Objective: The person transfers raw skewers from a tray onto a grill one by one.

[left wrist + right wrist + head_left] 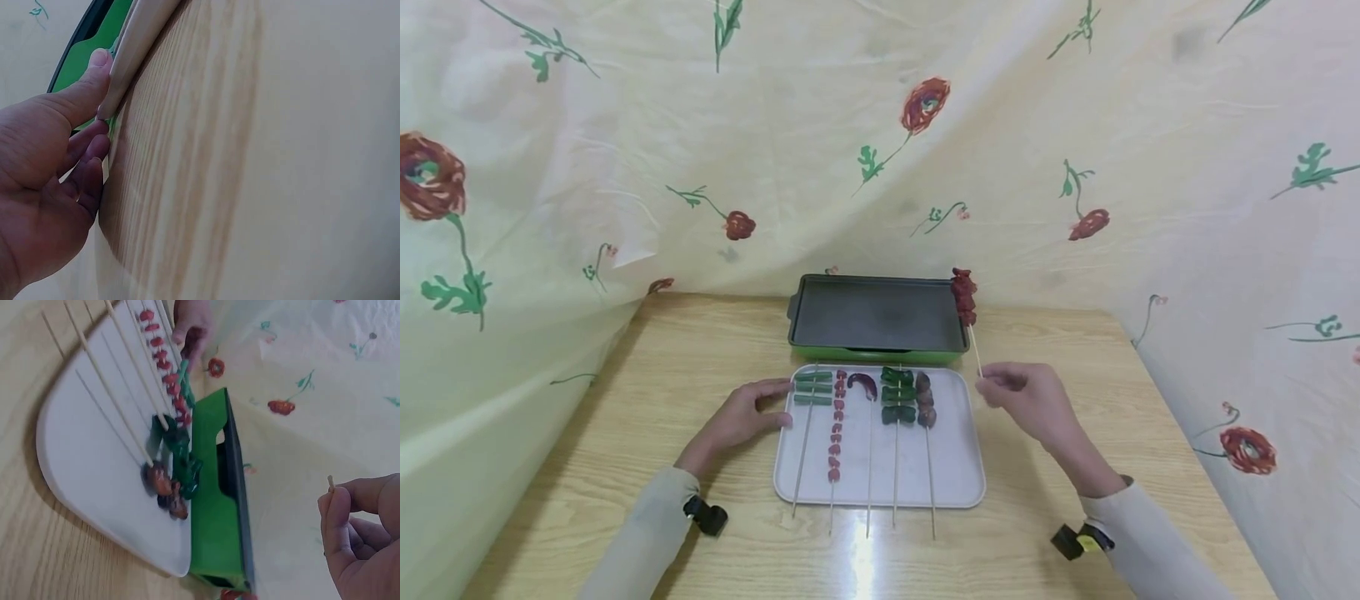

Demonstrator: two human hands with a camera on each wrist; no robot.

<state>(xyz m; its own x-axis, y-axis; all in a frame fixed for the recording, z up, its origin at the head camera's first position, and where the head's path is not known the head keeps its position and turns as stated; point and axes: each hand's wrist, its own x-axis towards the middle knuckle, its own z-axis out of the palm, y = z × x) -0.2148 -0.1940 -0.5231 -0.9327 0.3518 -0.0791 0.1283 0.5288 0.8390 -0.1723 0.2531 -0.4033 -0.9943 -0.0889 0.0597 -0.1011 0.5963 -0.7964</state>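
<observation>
My right hand (1026,396) pinches the lower end of a skewer (965,300) threaded with dark red meat-like chunks. The chunks are raised at the right end of the black griddle (880,312); whether they touch it I cannot tell. In the right wrist view, the stick's end (331,482) pokes out between thumb and forefinger. My left hand (741,412) is at the left edge of the white tray (955,467), holding the rim (128,59) with thumb and fingers. On the tray lie skewers of green stalks (812,388), small red pieces (836,427), and folded green pieces (898,396).
A curled dark red piece (863,385) and brown round lumps (926,400) are on other skewers on the tray. Their sticks reach past its near rim. The griddle's green base (880,355) stands right behind the tray. Flowered cloth (775,150) hangs around the wooden table (700,333).
</observation>
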